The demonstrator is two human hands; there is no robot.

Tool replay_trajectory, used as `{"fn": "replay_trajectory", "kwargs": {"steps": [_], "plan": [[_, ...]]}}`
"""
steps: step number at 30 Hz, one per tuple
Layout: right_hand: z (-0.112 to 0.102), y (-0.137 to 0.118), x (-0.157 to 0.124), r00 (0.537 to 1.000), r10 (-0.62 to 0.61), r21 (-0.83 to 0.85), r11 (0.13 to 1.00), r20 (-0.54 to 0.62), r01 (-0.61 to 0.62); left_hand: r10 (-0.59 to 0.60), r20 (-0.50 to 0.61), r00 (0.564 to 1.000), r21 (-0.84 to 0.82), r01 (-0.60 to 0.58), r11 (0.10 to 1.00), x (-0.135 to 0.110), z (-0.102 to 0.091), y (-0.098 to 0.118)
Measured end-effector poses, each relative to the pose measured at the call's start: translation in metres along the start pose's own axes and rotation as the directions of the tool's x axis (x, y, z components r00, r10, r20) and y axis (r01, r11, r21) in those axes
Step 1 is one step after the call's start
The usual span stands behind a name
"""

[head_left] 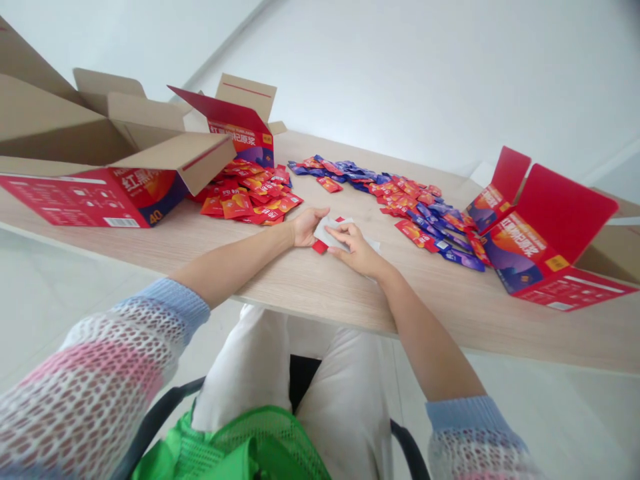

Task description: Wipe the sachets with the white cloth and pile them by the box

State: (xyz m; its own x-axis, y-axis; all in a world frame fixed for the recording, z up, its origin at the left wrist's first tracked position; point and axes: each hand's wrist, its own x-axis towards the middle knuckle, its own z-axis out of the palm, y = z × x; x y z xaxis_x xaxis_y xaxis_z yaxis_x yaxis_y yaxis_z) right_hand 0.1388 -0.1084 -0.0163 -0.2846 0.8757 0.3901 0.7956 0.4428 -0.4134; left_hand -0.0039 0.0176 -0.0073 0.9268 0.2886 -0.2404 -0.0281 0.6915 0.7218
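A red sachet (320,247) is partly covered by a white sheet (324,232) over the table (305,287). Left of the sachet, the left hand (306,228) is cupped, its grip hidden; from the sachet's right, the sheet is pressed by the right hand (357,251), though whether anything is pinched cannot be told. The sachet could be dropped if pushed harder than it is supported.

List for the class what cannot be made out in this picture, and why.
Head view throughout:
Red packet: mostly covered by the white sheet and right hand.
Left hand: fingers mostly hidden beneath the sheet.
Near left box: floor inside hidden by its walls and flaps; small print illegible.
Near right box: right end cut off by the picture's edge.
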Motion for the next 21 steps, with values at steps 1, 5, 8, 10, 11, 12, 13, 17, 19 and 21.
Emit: {"fn": "replay_trajectory", "kwargs": {"steps": [1,5,8,10,11,12,13,17,19,21], "plan": [[0.003,0.001,0.002,1.000,0.002,0.006,1.000,-0.014,-0.002,0.004,-0.005,1.000,-0.001,-0.004,1.000,0.001,-0.001,0.000],[0.010,0.015,0.007,0.994,0.052,-0.036,0.998,-0.098,-0.056,0.058,0.027,0.998,-0.019,-0.058,0.998,0.004,-0.004,-0.003],[0.007,0.028,0.007,0.972,0.197,-0.130,0.968,-0.129,-0.213,0.021,0.102,0.995,0.012,-0.022,1.000,0.003,-0.004,-0.003],[0.002,0.037,0.006,0.934,0.327,-0.206,0.913,-0.146,-0.352,-0.029,0.128,0.991,0.042,0.024,0.999,0.002,-0.003,0.000],[0.000,0.041,0.004,0.907,0.390,-0.243,0.875,-0.160,-0.419,-0.054,0.130,0.990,0.055,0.047,0.997,0.002,-0.003,0.001],[-0.003,0.045,0.003,0.877,0.448,-0.273,0.834,-0.175,-0.481,-0.076,0.127,0.989,0.066,0.068,0.995,0.001,-0.003,0.003],[-0.007,0.050,0.001,0.844,0.500,-0.292,0.792,-0.193,-0.537,-0.093,0.123,0.988,0.076,0.084,0.994,0.001,-0.003,0.005],[-0.021,0.063,-0.007,0.753,0.590,-0.260,0.709,-0.292,-0.656,-0.149,0.118,0.982,0.126,0.134,0.983,0.001,-0.001,0.009],[-0.026,0.061,-0.009,0.777,0.534,-0.210,0.761,-0.334,-0.613,-0.156,0.114,0.981,0.141,0.139,0.980,0.001,-0.002,0.010],[-0.027,0.050,-0.008,0.824,0.435,-0.164,0.840,-0.364,-0.517,-0.140,0.103,0.985,0.142,0.124,0.982,0.001,-0.002,0.009]]}}
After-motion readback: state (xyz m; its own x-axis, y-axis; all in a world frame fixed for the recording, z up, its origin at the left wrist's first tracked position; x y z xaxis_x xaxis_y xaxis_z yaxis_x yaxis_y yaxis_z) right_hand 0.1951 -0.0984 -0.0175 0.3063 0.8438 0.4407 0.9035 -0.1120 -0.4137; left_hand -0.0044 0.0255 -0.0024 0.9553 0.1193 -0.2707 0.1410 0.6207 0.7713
